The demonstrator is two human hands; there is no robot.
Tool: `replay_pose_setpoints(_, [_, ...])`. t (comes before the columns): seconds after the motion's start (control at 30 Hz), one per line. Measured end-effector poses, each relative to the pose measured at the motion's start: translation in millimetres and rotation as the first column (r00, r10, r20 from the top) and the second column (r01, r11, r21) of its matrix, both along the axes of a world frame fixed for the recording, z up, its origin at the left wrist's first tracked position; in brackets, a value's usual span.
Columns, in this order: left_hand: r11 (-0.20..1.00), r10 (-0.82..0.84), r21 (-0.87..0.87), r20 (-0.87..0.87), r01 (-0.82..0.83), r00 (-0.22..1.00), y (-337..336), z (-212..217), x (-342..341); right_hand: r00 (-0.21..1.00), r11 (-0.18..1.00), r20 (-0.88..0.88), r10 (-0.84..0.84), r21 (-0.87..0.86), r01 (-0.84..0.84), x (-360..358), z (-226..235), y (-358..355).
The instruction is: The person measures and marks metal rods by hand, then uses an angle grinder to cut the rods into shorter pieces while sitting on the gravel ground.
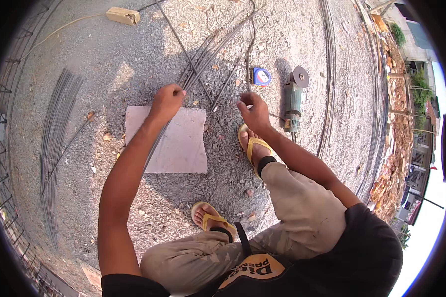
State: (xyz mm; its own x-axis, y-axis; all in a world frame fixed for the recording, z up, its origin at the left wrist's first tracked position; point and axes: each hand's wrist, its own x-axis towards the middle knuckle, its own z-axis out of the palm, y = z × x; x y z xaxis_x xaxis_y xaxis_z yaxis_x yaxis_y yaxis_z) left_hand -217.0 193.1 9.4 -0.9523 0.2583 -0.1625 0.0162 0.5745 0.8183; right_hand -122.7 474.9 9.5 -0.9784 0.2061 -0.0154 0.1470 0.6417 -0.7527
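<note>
Long rods are held across a pale sheet.
They are pinched by the left hand's fingers; whether the right hand's bent fingers are empty cannot be told. If rods are dropped, toes could be poked. The right is blocked by a grinder and tape measure.

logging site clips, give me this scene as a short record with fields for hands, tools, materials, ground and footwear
left hand: at the bundle of metal rods, exact grip unclear
right hand: fingers curled, grip unclear
tools: blue tape measure, angle grinder
materials: pale sheet under left forearm
ground: gravel
footwear: yellow flip-flops
</note>
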Motion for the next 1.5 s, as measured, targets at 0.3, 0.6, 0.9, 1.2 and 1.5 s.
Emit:
replay_pose_setpoints(0.3, [0.829, 0.108, 0.559, -0.202, 0.024, 0.973, 18.4, 38.9, 216.4, 0.676, 0.763, 0.524, -0.518, -0.075, 0.642, 21.5, -35.1, 210.7])
replay_pose_setpoints(0.6, [0.793, 0.099, 0.610, -0.106, -0.014, 0.989, 63.2, 47.8, 248.9, 0.932, 0.513, 0.359, -0.042, -0.793, 0.329, 65.2, 28.6, 51.5])
replay_pose_setpoints(0.9, [0.577, -0.187, 0.809, 0.267, -0.114, 0.945, 39.1, 70.4, 272.5, 0.958, 0.663, 0.270, 0.097, -0.736, 0.141, 142.8, 141.2, -112.6])
replay_pose_setpoints(1.2, [0.386, -0.510, 0.902, 0.386, -0.196, 0.769, 3.2, 43.9, 296.0, 0.752, 0.058, 0.066, 0.656, -0.998, 0.038, 122.0, 74.5, -117.4])
replay_pose_setpoints(1.5, [0.751, -0.172, 0.649, 0.012, 0.123, 0.985, 0.2, 58.8, 292.4, 0.894, 0.042, 0.168, 0.415, -0.985, 0.165, 105.1, 108.1, -92.5])
